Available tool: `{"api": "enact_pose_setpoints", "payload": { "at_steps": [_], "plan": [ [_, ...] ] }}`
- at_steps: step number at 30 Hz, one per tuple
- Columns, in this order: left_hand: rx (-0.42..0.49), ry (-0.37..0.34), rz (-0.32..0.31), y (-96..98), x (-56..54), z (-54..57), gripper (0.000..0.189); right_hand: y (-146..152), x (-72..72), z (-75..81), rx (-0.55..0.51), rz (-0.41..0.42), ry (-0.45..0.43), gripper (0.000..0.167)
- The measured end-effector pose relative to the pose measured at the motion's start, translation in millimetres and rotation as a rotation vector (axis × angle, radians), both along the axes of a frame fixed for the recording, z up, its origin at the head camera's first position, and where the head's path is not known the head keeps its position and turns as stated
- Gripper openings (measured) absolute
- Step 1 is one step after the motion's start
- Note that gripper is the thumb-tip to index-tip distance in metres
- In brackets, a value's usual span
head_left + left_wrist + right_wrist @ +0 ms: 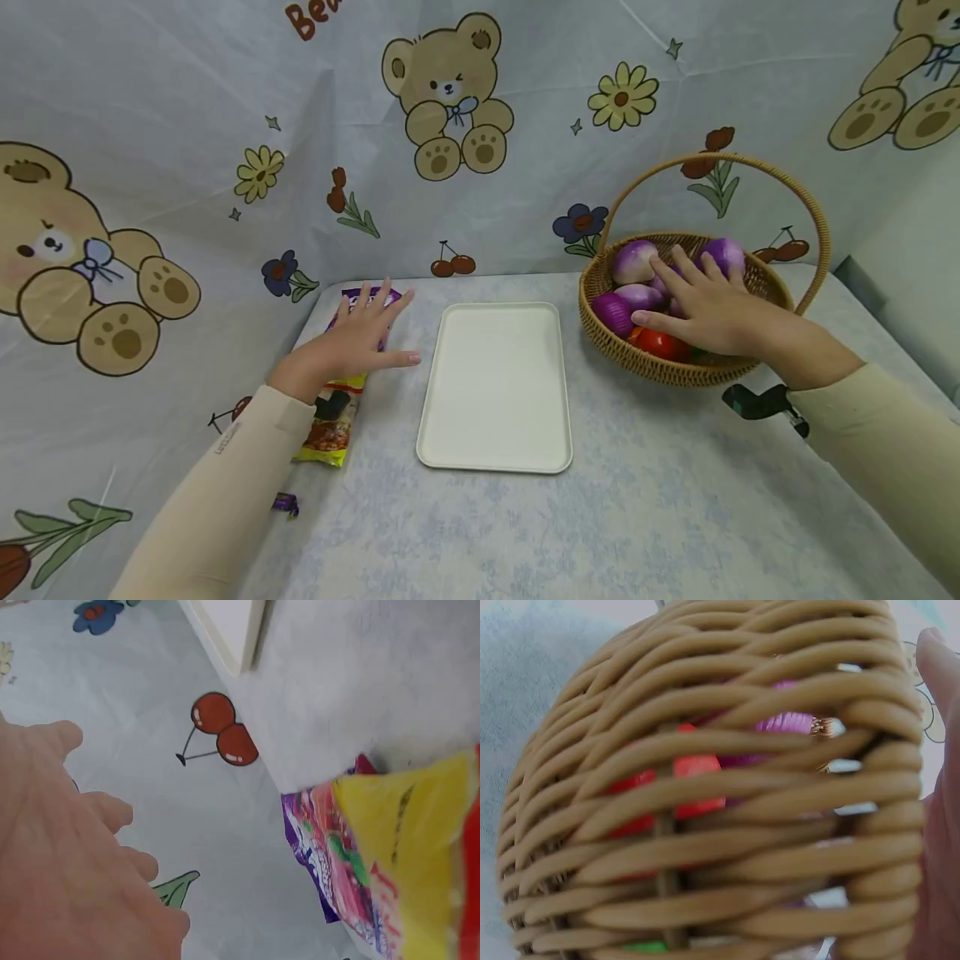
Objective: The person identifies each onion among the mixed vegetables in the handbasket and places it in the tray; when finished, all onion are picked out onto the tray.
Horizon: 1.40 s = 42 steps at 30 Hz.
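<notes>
My left hand [352, 337] is spread over the snack bags at the left, its fingers straight and holding nothing. Under it lie a purple bag [330, 862] and a yellow bag [330, 425]. Over the wicker basket [675, 373] at the right, my right hand [712, 312] stretches out with its fingers spread; whether it touches the contents cannot be told. Several purple onions [613, 313] and a red tomato [663, 345] sit in the basket, partly hidden by this hand. The right wrist view is mostly filled by the basket's woven side.
A white rectangular tray [495, 387] lies on the table between the hands. The basket's tall arched handle [813, 208] rises behind the right hand. A small purple wrapped piece [286, 503] lies by the left sleeve. A bear-print cloth [480, 225] hangs at the back.
</notes>
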State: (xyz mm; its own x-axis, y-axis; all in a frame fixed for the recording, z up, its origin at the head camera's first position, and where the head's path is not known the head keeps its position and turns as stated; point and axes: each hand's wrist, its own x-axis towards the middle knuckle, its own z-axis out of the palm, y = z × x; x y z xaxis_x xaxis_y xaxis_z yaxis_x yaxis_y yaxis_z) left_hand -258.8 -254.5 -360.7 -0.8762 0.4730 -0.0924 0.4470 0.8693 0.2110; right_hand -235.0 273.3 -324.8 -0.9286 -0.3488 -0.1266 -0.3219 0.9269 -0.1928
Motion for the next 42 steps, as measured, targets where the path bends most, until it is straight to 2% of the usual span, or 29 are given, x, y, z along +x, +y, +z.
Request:
{"api": "enact_pose_setpoints", "payload": {
  "at_steps": [4, 10, 15, 20, 24, 29, 32, 36, 42],
  "plan": [
    [0.062, 0.006, -0.020, 5.4, 17.8, -0.9, 0.112, -0.3, -0.7, -2.7, -0.023, 0.015, -0.010, 0.103],
    [0.128, 0.015, -0.006, 18.2, 47.8, -8.3, 0.111, -5.6, -1.5, -6.6, -0.076, 0.050, -0.027, 0.101],
    [0.205, 0.000, 0.020, 34.6, 76.0, -17.2, 0.113, -14.5, 0.4, -5.8, -0.085, 0.075, -0.008, 0.095],
    [0.356, -0.053, 0.050, 52.4, 106.7, -29.0, 0.116, -23.0, 2.6, -3.1, -0.109, 0.105, 0.012, 0.090],
    [0.456, -0.117, 0.103, 65.3, 124.3, -42.8, 0.113, -25.9, 1.3, -5.2, -0.142, 0.143, 0.025, 0.087],
    [0.510, -0.155, 0.238, 72.5, 132.3, -64.1, 0.103, -30.9, -4.5, -12.9, -0.175, 0.179, 0.036, 0.082],
    [0.524, -0.169, 0.284, 71.3, 134.1, -74.6, 0.101, -35.6, -7.3, -15.6, -0.184, 0.208, 0.045, 0.078],
    [0.529, -0.212, 0.311, 69.1, 136.8, -80.8, 0.107, -38.8, -9.7, -18.1, -0.218, 0.248, 0.046, 0.073],
    [0.531, -0.231, 0.304, 67.0, 137.5, -85.7, 0.111, -37.8, -14.0, -24.6, -0.287, 0.244, 0.032, 0.067]
  ]
}}
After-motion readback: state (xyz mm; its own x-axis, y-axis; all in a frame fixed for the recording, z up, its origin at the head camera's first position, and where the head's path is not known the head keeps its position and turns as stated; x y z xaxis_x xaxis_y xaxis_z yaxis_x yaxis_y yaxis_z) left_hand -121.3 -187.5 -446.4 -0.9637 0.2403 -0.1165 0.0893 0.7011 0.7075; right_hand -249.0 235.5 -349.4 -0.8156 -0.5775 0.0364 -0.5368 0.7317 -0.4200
